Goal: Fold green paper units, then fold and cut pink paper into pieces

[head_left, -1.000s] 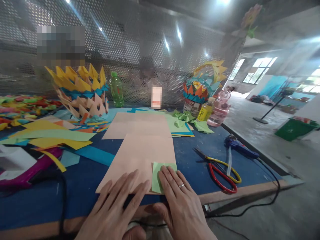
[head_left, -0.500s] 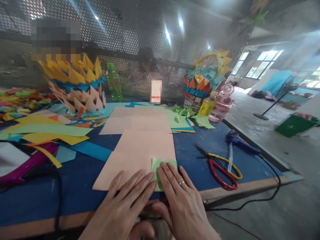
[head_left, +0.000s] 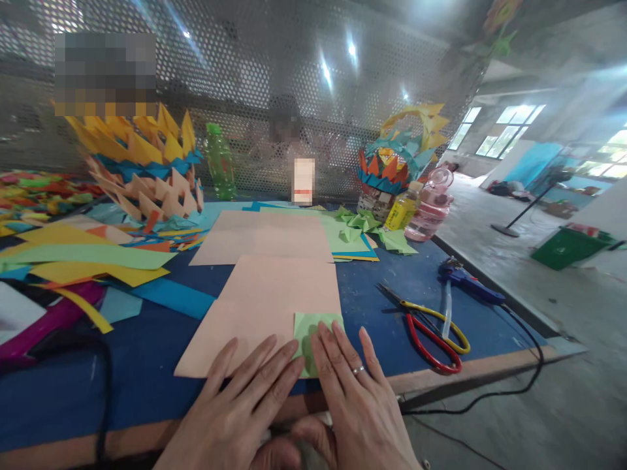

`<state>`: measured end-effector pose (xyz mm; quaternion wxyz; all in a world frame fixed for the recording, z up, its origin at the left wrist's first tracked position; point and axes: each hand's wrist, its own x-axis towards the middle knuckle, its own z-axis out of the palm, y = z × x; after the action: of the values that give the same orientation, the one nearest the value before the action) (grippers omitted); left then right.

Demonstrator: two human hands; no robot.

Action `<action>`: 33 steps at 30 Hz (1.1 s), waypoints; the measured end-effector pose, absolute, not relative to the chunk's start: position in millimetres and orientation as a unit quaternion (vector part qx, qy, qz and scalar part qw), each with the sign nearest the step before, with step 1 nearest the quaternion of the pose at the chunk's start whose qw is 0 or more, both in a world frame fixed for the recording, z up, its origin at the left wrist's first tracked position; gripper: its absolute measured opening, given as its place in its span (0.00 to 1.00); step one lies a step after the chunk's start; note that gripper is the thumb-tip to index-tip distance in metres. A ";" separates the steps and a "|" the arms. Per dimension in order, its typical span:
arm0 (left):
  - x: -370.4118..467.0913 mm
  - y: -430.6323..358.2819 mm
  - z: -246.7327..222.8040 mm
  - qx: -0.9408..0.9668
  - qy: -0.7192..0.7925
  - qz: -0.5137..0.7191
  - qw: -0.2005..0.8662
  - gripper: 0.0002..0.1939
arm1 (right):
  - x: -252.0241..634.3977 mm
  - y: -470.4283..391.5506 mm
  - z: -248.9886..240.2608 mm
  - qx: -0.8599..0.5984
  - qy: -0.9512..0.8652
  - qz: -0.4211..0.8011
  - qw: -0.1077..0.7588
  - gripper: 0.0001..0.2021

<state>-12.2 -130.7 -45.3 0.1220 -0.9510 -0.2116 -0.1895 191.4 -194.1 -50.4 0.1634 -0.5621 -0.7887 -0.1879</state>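
Note:
A small light green paper piece (head_left: 305,324) lies on a peach paper sheet (head_left: 274,284) near the table's front edge. My right hand (head_left: 360,388) is spread flat, its fingertips pressing on the green piece; a ring is on one finger. Flat on the peach sheet rests my left hand (head_left: 245,398), fingers stretched, with the nearest fingertips at the green piece's left edge. Both thumbs hang below the table edge. Part of the green paper is hidden under the fingers. Neither hand grips anything.
Scissors (head_left: 428,329) and a blue glue gun (head_left: 470,281) lie to the right. Left are paper strips (head_left: 93,256) and a purple tool (head_left: 46,326). Behind stand a folded-paper basket (head_left: 142,170), a green bottle (head_left: 219,163), another paper basket (head_left: 385,170) and a pink bottle (head_left: 428,209).
The view has shifted slightly, so the table's things sit a little further left. My hands stay flat on the papers, with the right fingers a little more spread.

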 end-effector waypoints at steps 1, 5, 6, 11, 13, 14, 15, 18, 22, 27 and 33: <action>-12.3 -130.9 -43.1 -0.952 -0.213 -0.182 0.121 0.31 | 188.6 -193.3 -51.9 -0.554 -0.792 -0.194 0.168 0.36; -11.1 -135.3 -34.7 -0.950 -0.234 -0.161 0.127 0.32 | 183.0 -190.9 -58.6 -0.539 -0.801 -0.188 0.181 0.36; -10.6 -136.7 -33.4 -0.950 -0.236 -0.156 0.131 0.32 | 183.4 -190.6 -60.0 -0.539 -0.802 -0.185 0.181 0.35; -9.3 -142.9 -31.6 -0.950 -0.253 -0.129 0.127 0.32 | 189.6 -189.2 -65.4 -0.517 -0.809 -0.207 0.190 0.34; -9.9 -145.6 -31.6 -0.947 -0.271 -0.120 0.125 0.31 | 191.5 -188.3 -67.1 -0.508 -0.811 -0.214 0.196 0.34; -10.6 -146.9 -31.4 -0.945 -0.279 -0.113 0.125 0.31 | 192.3 -187.7 -67.7 -0.504 -0.812 -0.218 0.198 0.34; -11.7 -148.0 -31.1 -0.944 -0.285 -0.108 0.125 0.31 | 193.0 -187.2 -68.2 -0.499 -0.813 -0.223 0.200 0.33; -17.0 -150.0 -29.3 -0.945 -0.289 -0.091 0.121 0.31 | 196.0 -185.6 -69.2 -0.483 -0.819 -0.240 0.195 0.32; -23.7 -152.5 -28.3 -0.944 -0.296 -0.088 0.114 0.33 | 202.9 -185.2 -72.1 -0.459 -0.828 -0.274 0.167 0.32; -23.6 -156.7 -28.1 -0.935 -0.331 -0.082 0.095 0.33 | 211.7 -186.6 -78.2 -0.446 -0.837 -0.287 0.134 0.32; -37.5 -150.4 -26.9 -0.934 -0.323 -0.105 0.115 0.31 | 211.1 -186.1 -77.1 -0.434 -0.841 -0.295 0.135 0.33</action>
<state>-37.5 -150.4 -26.9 0.1147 -0.9335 -0.3229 -0.1055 211.1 -186.1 -77.1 0.1346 -0.4344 -0.8405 -0.2945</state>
